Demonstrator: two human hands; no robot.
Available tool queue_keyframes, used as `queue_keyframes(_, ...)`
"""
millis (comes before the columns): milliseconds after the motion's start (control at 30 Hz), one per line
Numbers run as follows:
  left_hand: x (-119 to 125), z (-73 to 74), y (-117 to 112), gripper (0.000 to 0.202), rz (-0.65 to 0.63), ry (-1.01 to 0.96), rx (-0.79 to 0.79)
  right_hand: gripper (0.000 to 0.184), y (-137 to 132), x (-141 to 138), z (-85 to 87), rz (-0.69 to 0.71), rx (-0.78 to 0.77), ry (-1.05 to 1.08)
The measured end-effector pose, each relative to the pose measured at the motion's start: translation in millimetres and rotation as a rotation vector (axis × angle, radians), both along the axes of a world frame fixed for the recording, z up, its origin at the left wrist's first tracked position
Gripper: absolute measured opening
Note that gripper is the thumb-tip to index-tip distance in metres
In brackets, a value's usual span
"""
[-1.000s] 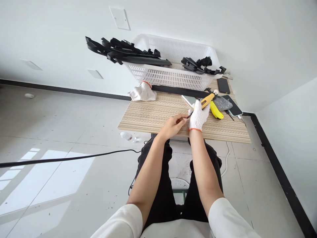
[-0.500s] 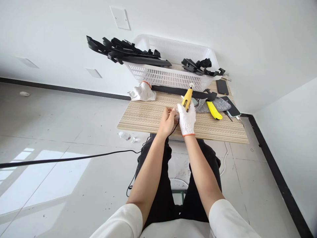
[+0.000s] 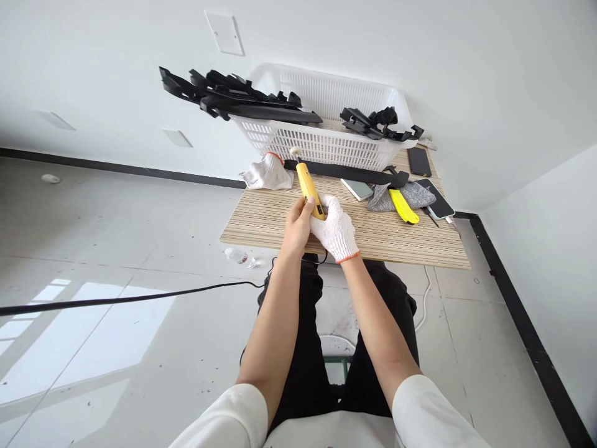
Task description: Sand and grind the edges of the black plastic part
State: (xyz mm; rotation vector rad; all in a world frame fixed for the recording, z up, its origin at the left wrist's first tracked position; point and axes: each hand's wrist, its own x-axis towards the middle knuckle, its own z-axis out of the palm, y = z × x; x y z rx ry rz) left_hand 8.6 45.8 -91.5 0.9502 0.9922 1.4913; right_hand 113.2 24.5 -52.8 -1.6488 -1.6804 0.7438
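My right hand (image 3: 334, 230), in a white knit glove with an orange cuff, is closed round the lower end of a yellow rotary tool (image 3: 306, 186). The tool tilts up and left, and a round white polishing tip (image 3: 296, 151) sits at its far end. My bare left hand (image 3: 297, 225) grips the tool's body from the left, thumb on top. From below the hands a black cord (image 3: 325, 256) hangs over the table edge. Behind the tool lies a long black plastic strip (image 3: 340, 171), and a second white glove (image 3: 268, 172) rests to the left.
A white slatted basket (image 3: 321, 144) stands at the back with black plastic parts (image 3: 233, 96) across its rim. Right on the wooden table (image 3: 261, 218) are a yellow utility knife (image 3: 403, 207), grey cloth (image 3: 418, 195), a pale green flat object (image 3: 357, 189) and two phones (image 3: 419, 162).
The rotary tool has swung from leaning right to leaning left, its tip moving left. My left hand now grips its body. The pale green object shows more fully.
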Motion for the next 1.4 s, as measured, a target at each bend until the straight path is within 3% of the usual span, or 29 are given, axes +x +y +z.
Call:
queue_keyframes(133,3,1.2,0,0.027,0.042,-0.137,0.008,0.056,-4,0,1.2,0.061,0.058,0.024)
queue_keyframes(367,12,-1.7,1,0.03,0.107,-0.269,-0.004,0.04,-8,-7,-3.6,0.037,0.126,-0.14)
queue_keyframes(733,8,-6.1,1,0.035,0.083,-0.198,-0.012,0.044,-4,-3,-4.5,0.067,0.164,-0.198)
queue_keyframes(867,0,1.6,-2,0.027,0.103,-0.161,-0.011,0.046,-10,0,-1.2,0.161,0.191,-0.203)
queue_keyframes(933,-7,7.8,-5,0.033,0.144,-0.061,-0.008,0.045,-8,10,4.7,0.151,0.255,-0.167)
queue_keyframes(1033,-22,14.1,-8,0.049,0.247,0.179,-0.022,0.046,11,43,20.1,-0.04,0.364,-0.195)
queue_keyframes(1133,-43,12.5,-6,0.062,0.405,0.432,-0.055,0.041,51,89,39.0,-0.25,0.242,-0.491)
queue_keyframes(1200,-55,8.7,-3,0.067,0.447,0.551,-0.096,0.042,81,117,48.8,-0.239,0.098,-0.756)
queue_keyframes(1300,-64,4.3,-1,0.065,0.416,0.637,-0.145,0.05,119,145,55.9,-0.092,-0.082,-1.098)
queue_keyframes(1400,-62,5.0,-3,0.061,0.4,0.779,-0.15,0.052,141,154,57.4,0.039,-0.189,-1.173)
